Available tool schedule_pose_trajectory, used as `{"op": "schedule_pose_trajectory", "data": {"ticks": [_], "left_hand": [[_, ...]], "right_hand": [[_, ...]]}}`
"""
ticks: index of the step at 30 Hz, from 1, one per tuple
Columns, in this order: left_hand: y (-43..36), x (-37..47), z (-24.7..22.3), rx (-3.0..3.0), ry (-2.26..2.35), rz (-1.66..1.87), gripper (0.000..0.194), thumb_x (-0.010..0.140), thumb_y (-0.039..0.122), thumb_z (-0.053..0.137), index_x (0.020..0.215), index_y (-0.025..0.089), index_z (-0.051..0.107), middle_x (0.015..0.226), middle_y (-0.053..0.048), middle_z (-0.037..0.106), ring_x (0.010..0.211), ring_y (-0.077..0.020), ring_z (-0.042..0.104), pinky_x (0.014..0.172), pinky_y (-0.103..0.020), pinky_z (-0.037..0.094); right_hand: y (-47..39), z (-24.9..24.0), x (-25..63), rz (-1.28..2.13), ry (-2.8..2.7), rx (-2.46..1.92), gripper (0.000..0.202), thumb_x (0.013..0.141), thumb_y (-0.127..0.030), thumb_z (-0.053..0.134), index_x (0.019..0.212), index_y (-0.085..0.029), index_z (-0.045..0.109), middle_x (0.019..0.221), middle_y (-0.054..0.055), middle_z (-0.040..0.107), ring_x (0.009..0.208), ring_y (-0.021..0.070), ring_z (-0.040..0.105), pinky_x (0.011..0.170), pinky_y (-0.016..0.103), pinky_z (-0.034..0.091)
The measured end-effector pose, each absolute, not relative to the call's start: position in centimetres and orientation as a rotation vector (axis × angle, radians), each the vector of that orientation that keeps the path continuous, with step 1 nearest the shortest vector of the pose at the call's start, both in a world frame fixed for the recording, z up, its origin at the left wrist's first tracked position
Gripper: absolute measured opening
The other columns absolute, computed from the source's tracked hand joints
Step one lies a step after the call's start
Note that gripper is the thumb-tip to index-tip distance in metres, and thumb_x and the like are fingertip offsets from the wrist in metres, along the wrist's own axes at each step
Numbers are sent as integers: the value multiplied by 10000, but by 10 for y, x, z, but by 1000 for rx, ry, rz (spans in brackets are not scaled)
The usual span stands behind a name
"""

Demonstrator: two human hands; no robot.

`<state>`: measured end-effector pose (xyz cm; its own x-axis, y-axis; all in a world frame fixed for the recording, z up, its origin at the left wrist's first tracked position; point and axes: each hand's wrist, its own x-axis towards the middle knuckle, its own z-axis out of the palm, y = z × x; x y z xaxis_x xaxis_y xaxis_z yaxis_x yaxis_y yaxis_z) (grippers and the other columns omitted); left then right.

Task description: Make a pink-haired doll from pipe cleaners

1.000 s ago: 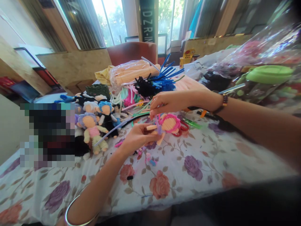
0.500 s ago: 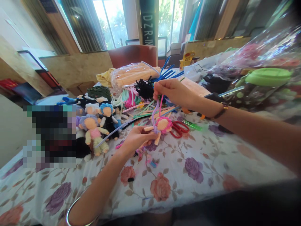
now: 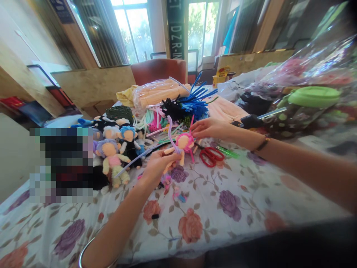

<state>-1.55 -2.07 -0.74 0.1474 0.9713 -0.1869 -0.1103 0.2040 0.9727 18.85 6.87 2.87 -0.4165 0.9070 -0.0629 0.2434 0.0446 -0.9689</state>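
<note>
A small peach doll (image 3: 184, 140) with looped pink hair is pinched in my left hand (image 3: 164, 160), whose fingers close round its body. From the doll a lilac pipe cleaner (image 3: 169, 128) rises in a bend; another lilac length (image 3: 131, 162) reaches left past my hand. My right hand (image 3: 205, 128) is just right of the doll's head, fingers loosely stretched and apart. A pink pipe cleaner end (image 3: 192, 119) stands up at its fingertips; whether they touch it I cannot tell. Red-handled scissors (image 3: 211, 156) lie to the right of the doll.
Finished dolls (image 3: 110, 150) crowd the left side, by a blurred-out patch. Behind lie bundles of blue pipe cleaners (image 3: 196, 100), black ones and wrapped peach ones (image 3: 161, 93). A green-lidded container (image 3: 314, 96) stands at right. Scraps (image 3: 180, 195) dot the floral tablecloth (image 3: 228, 234).
My right hand has let go of the upright lilac pipe cleaner and come down beside the doll's head. The lilac end now stands free. The doll has shifted slightly left in view.
</note>
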Motion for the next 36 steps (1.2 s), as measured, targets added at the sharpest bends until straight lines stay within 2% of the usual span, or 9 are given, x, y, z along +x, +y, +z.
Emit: {"op": "schedule_pose_trajectory", "data": {"ticks": [2, 7, 13, 20, 23, 27, 30, 32, 36], "left_hand": [[-20, -15, -6, 1025, 1104, 1083, 163, 557, 188, 782, 676, 109, 704, 566, 21, 586, 424, -15, 423, 399, -151, 271], [-18, -17, -5, 1023, 1112, 1165, 163, 569, 214, 777, 674, 114, 701, 545, 25, 567, 412, -20, 411, 380, -154, 258], [-19, -18, -7, 1040, 1115, 1167, 179, 578, 233, 775, 701, 121, 709, 549, 24, 574, 415, -24, 400, 387, -165, 260], [-19, -18, -6, 1024, 1119, 1163, 185, 553, 223, 784, 683, 119, 704, 542, 29, 573, 422, -27, 407, 405, -174, 265], [-19, -17, -5, 1024, 1120, 1148, 220, 544, 225, 791, 715, 116, 708, 567, 20, 592, 432, -33, 423, 412, -178, 263], [-20, -15, -4, 1027, 1101, 1090, 203, 540, 215, 792, 688, 112, 697, 549, 30, 562, 443, -26, 408, 431, -174, 269], [-21, -15, -5, 1051, 1106, 1047, 199, 548, 226, 790, 683, 116, 693, 562, 26, 560, 460, -30, 412, 443, -176, 269], [-21, -15, -7, 1085, 1120, 1022, 196, 558, 238, 786, 682, 120, 692, 549, 25, 552, 456, -36, 411, 441, -183, 259], [-22, -16, -8, 1124, 1133, 995, 220, 552, 273, 795, 676, 125, 689, 530, 28, 544, 442, -40, 404, 447, -194, 261]], "right_hand": [[67, 27, 189, 1453, -1707, -1211, 40, 733, -143, 709, 741, -162, 674, 657, 8, 665, 578, 88, 606, 582, 198, 500], [56, 27, 187, 1682, -1560, -1155, 256, 833, -225, 626, 590, -144, 634, 524, -26, 561, 432, 30, 456, 423, 134, 393], [50, 20, 187, 1771, -1428, -1087, 115, 728, -53, 672, 677, -150, 706, 646, 23, 674, 556, 72, 601, 538, 154, 509], [49, 15, 188, 1664, -1437, -1041, 285, 527, 3, 751, 762, -154, 707, 736, 37, 716, 666, 136, 669, 675, 237, 570], [46, 20, 184, 1384, -1572, -1036, 257, 537, -44, 770, 749, -146, 667, 682, 17, 676, 621, 127, 645, 632, 242, 551], [45, 31, 174, 677, -1875, -1041, 168, 818, -279, 615, 924, -153, 644, 732, 29, 656, 549, 113, 595, 558, 254, 504], [47, 41, 168, 87, -2132, -830, 229, 897, -225, 512, 1105, -218, 607, 1057, 71, 641, 874, 172, 632, 777, 313, 513], [49, 47, 164, -250, -2325, -620, 291, 908, -171, 491, 1166, -269, 583, 1286, 72, 533, 1140, 208, 526, 942, 365, 446], [54, 57, 159, -607, -2608, -316, 256, 918, -174, 487, 1111, -285, 614, 1357, 37, 491, 1273, 221, 394, 1072, 460, 300]]}}
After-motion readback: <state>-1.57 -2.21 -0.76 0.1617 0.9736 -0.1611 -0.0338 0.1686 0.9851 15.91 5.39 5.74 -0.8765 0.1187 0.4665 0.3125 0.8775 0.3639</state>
